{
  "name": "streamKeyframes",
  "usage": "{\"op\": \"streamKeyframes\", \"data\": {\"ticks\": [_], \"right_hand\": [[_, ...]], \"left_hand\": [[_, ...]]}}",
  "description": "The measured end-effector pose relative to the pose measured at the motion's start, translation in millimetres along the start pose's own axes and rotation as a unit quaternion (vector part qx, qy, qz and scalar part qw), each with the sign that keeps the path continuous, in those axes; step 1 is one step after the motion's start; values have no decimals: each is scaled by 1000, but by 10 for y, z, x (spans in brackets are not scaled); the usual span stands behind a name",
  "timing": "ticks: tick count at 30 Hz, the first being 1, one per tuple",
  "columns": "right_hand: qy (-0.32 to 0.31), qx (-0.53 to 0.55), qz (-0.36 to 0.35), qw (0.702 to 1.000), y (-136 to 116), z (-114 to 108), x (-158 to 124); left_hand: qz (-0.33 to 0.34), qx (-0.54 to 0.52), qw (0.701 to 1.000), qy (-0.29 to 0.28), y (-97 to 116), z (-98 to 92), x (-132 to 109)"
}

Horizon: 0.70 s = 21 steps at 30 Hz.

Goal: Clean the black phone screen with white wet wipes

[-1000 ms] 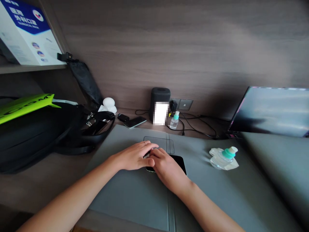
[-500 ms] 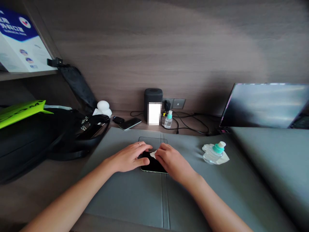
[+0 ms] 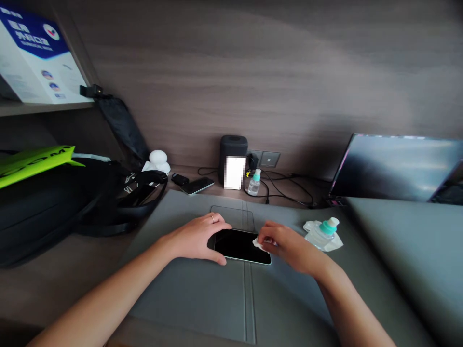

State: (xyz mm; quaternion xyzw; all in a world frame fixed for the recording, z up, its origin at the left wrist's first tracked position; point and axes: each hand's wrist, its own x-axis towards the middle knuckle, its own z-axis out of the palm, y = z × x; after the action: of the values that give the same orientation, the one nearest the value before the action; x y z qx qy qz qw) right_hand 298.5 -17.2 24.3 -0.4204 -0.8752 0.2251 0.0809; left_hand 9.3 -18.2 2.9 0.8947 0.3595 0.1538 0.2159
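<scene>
A black-screened phone [image 3: 238, 245] lies flat, screen up, on the grey desk mat [image 3: 188, 294]. My left hand [image 3: 197, 237], with a ring on one finger, grips the phone's left end, thumb on the near edge and fingers on the far edge. Pinched in my right hand [image 3: 287, 243] is a small white wipe [image 3: 257, 244], at the right part of the screen. Just beyond the phone lies a thin clear rectangular sheet [image 3: 233, 211], partly hidden by my left hand. To the right, a small pump bottle [image 3: 321, 233] with a teal collar stands on crumpled white paper [image 3: 333, 244].
Along the back are a second phone [image 3: 198, 185], a black speaker-like cylinder [image 3: 233, 144], another small bottle [image 3: 254, 184] and loose black cables [image 3: 289, 190]. A black bag [image 3: 47, 212] sits at left, below a shelved mask box [image 3: 47, 62]. A dark screen [image 3: 390, 168] stands at right.
My right hand has moved right with the wipe, to the phone's right part, uncovering more screen. My left thumb has shifted from over the screen to the near edge.
</scene>
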Motion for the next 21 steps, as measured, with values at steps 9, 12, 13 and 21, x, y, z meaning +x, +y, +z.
{"op": "streamKeyframes", "data": {"ticks": [9, 12, 13, 21], "right_hand": [[-60, -17, -3, 998, -212, -35, -56], [-49, -14, -45, 998, -304, 28, -16], [-43, -12, -61, 997, -332, 59, 1], [43, -31, -203, 978, -528, 397, 198]], "left_hand": [[21, 0, 1000, 19, 1, -16, 10], [20, -3, 1000, 17, 4, -11, 11], [19, -3, 1000, 16, 5, -8, 10], [16, -12, 1000, 6, -11, 12, -20]]}}
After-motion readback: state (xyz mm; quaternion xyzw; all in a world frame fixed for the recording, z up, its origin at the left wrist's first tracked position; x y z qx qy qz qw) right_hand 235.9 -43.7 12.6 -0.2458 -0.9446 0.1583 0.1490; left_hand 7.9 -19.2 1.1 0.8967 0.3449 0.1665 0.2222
